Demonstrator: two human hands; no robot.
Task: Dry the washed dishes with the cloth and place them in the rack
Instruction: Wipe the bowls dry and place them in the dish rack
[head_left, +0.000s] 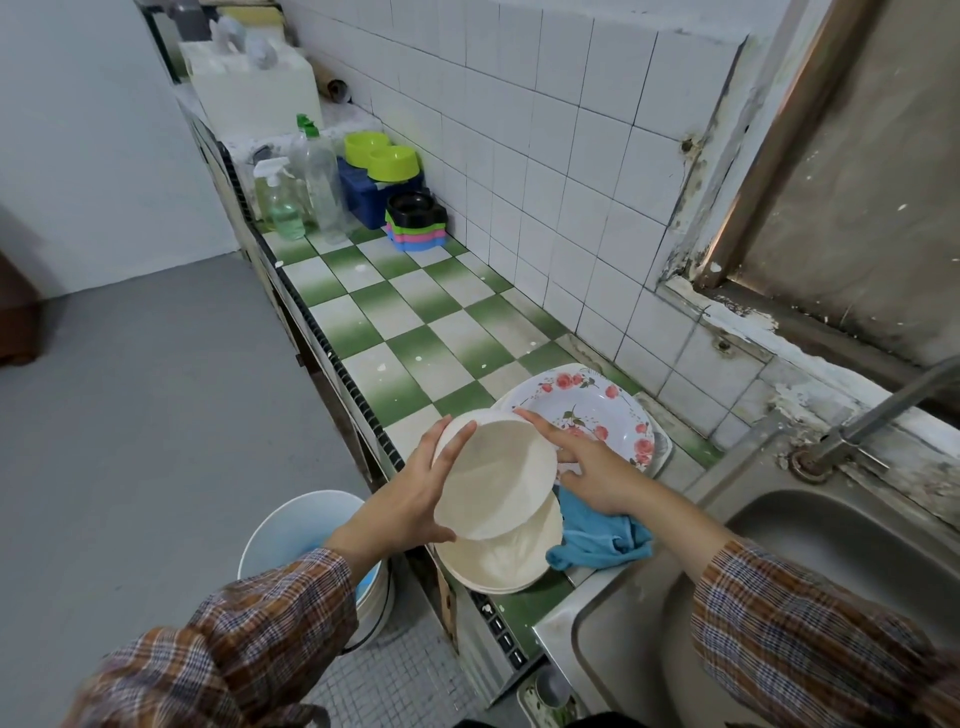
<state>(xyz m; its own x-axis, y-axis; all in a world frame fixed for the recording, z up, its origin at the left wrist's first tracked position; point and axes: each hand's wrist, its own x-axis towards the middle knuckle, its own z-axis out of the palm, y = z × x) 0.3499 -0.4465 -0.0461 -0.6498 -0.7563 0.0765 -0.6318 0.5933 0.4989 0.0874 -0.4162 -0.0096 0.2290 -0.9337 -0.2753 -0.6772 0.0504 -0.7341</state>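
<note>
- Bowl (496, 473): seen from the head camera, it is held tilted in the air just left of the sink (779, 551), above a stack (514, 564) of cream dishes.
- Its rim is gripped by the left hand (415, 499), with fingers curled over the upper edge and the thumb under the lower edge.
- The far rim is touched by the right hand (592, 467) with straight fingers; nothing is clasped by it.
- The cloth (597, 540) lies crumpled on the counter between the stack and the sink, under the right wrist; it is not held by either hand.
- A slip is judged likely if the bowl is wet, since it is carried by one hand at the rim alone. It could then be dropped onto the stack, or past the counter edge towards the bucket (291, 514) on the floor, further left of the sink.
- If the cloth is pulled out sideways, the stack could be nudged, as the two appear to be touching.
- The floral plate (597, 410), at the back left of the sink, could be knocked by the right hand.
- No rack is seen, so a carry out of view may be needed, and the grip should be secured first.
</note>
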